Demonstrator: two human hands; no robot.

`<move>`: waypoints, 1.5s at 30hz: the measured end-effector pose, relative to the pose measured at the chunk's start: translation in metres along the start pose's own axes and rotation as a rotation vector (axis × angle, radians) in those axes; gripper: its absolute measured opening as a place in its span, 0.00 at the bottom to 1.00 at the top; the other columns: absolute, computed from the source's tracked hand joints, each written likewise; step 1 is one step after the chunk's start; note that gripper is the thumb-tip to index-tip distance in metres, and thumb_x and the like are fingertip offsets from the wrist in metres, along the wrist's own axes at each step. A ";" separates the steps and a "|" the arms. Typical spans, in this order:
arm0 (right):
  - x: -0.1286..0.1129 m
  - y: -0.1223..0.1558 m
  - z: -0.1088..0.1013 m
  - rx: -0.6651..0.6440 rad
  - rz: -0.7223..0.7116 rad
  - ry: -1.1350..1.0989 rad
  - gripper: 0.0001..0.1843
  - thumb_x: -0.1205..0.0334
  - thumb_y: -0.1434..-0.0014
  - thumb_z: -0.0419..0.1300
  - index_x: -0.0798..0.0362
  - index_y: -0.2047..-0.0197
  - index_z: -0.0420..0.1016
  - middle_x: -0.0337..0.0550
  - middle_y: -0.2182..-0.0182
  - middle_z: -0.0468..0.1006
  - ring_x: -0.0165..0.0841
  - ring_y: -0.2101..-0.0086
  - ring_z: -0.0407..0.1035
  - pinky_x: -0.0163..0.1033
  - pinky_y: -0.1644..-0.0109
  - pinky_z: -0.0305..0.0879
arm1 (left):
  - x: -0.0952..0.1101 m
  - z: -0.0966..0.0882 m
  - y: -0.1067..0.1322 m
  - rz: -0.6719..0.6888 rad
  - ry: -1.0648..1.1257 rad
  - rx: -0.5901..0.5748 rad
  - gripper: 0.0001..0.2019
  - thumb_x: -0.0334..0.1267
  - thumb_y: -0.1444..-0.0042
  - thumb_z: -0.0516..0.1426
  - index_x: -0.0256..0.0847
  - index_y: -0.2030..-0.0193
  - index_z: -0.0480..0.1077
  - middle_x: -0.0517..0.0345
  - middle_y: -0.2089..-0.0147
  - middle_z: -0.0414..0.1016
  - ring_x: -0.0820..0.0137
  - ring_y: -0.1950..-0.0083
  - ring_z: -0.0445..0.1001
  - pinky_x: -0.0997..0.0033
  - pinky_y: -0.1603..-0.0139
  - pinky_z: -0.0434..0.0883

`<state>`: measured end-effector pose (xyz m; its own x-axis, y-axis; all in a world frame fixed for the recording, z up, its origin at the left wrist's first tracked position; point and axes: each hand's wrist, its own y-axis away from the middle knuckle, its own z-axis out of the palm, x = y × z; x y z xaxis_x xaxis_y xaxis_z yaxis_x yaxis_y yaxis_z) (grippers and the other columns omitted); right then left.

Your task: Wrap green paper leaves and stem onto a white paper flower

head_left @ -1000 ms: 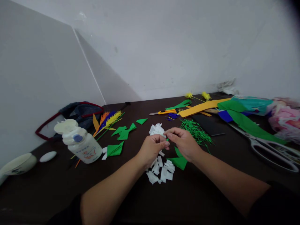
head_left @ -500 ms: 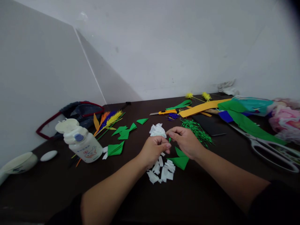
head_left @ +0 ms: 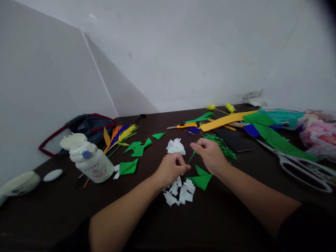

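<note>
Between my hands stretches a small twisted green paper piece [head_left: 192, 156], thicker near its top and thin at its lower end. My right hand [head_left: 211, 155] pinches the upper end between thumb and forefinger. Thumb and fingertips of my left hand [head_left: 172, 169] close on the thin lower end. Just behind my left hand lies a crumpled white paper heap [head_left: 175, 146]. Cut white paper scraps [head_left: 183, 194] lie in front of it, and a folded green paper piece [head_left: 201, 180] rests below my right hand. A pile of similar twisted green pieces [head_left: 223, 147] is behind my right hand.
A white bottle [head_left: 91, 162] with its lid up stands left, near more green paper [head_left: 128, 166]. A utility knife [head_left: 183, 126] with its blade out lies at the back. Scissors [head_left: 301, 171], a yellow strip [head_left: 228, 120] and plastic bags [head_left: 319, 131] are on the right.
My hands have moved slightly apart, the right one up and outward. The twisted green piece now shows longer between my fingers.
</note>
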<state>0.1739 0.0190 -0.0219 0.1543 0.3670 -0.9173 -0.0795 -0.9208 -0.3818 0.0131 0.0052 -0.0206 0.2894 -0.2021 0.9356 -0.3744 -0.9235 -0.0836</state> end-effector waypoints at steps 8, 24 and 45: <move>-0.004 0.005 0.007 -0.043 0.002 0.027 0.14 0.58 0.52 0.58 0.53 0.82 0.59 0.32 0.83 0.57 0.25 0.79 0.50 0.34 0.77 0.49 | 0.009 0.001 -0.006 0.045 0.324 -0.028 0.10 0.36 0.59 0.61 0.34 0.69 0.67 0.61 0.74 0.66 0.76 0.72 0.64 0.74 0.68 0.61; -0.001 0.008 0.012 -0.135 0.014 -0.089 0.13 0.62 0.52 0.58 0.52 0.82 0.58 0.32 0.83 0.57 0.26 0.79 0.51 0.34 0.75 0.51 | 0.010 0.006 -0.002 0.014 0.244 0.050 0.09 0.36 0.56 0.58 0.35 0.80 0.64 0.62 0.81 0.65 0.78 0.78 0.61 0.76 0.75 0.60; -0.006 0.004 0.009 -0.090 -0.015 0.162 0.15 0.60 0.52 0.56 0.52 0.83 0.56 0.32 0.85 0.55 0.26 0.80 0.50 0.34 0.76 0.48 | 0.005 0.008 -0.003 -0.008 0.270 0.016 0.08 0.34 0.54 0.56 0.35 0.79 0.63 0.62 0.81 0.65 0.78 0.79 0.61 0.76 0.75 0.60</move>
<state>0.1637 0.0144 -0.0191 0.3121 0.3613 -0.8786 0.0117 -0.9262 -0.3768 0.0228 0.0044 -0.0186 0.0461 -0.1027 0.9936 -0.3581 -0.9303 -0.0796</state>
